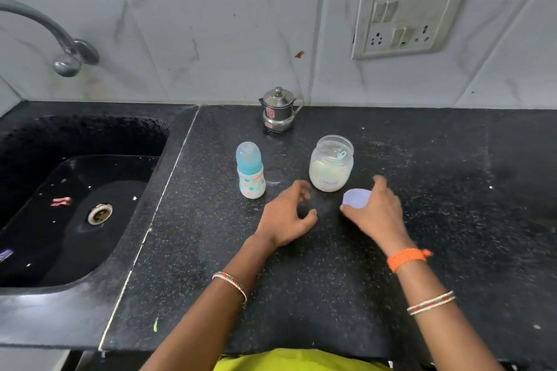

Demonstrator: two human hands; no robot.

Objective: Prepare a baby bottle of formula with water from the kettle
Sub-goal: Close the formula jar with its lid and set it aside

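Bottle [250, 170] capped, beyond empty left hand [284, 217]

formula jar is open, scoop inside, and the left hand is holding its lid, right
Not quite: the head view shows the right hand holding the lid, not the left hand, which is empty. The formula jar is open with the scoop inside.

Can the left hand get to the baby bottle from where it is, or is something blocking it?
Probably yes. The left hand is open and empty on the counter, the baby bottle stands just beyond it, and nothing lies between them.
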